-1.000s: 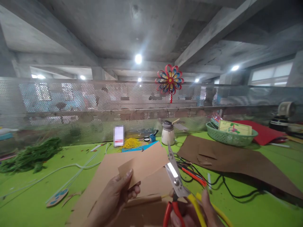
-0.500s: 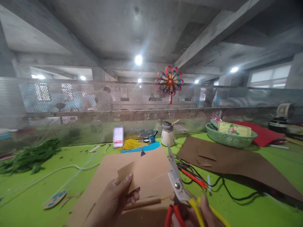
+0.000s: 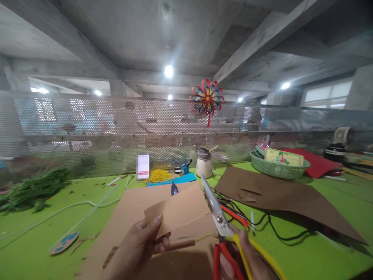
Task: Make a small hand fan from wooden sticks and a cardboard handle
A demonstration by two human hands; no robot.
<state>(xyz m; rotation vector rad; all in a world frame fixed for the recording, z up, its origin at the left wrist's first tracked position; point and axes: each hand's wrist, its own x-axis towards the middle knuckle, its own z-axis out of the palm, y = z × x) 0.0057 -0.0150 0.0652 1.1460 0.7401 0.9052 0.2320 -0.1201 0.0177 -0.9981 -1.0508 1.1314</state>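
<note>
My left hand [image 3: 148, 239] pinches the left edge of a tan piece of cardstock [image 3: 182, 210], thumb on top and fingers beneath. In my right hand [image 3: 247, 252] is a pair of scissors [image 3: 220, 219] with one red and one yellow handle. Their blades point up and away from me, close together, beside the right edge of the cardstock. Under both hands lies a larger tan sheet [image 3: 134, 202]. A small brown paper roll [image 3: 182, 244] rests on it, and a dark blue pointed object [image 3: 174, 189] shows behind the held piece.
Brown paper [image 3: 279, 198] and an orange-handled tool [image 3: 235, 215] with black cord lie to the right. Behind stand a white jar [image 3: 204, 167], yellow shreds [image 3: 159, 175] and a green basket [image 3: 276, 169]. Green strands [image 3: 35, 186] lie left. A paper flower [image 3: 207, 98] hangs above.
The scissor blades have come closer together and sit slightly farther right of the cardstock's edge. My left hand keeps its hold; the whole view has shifted a little.
</note>
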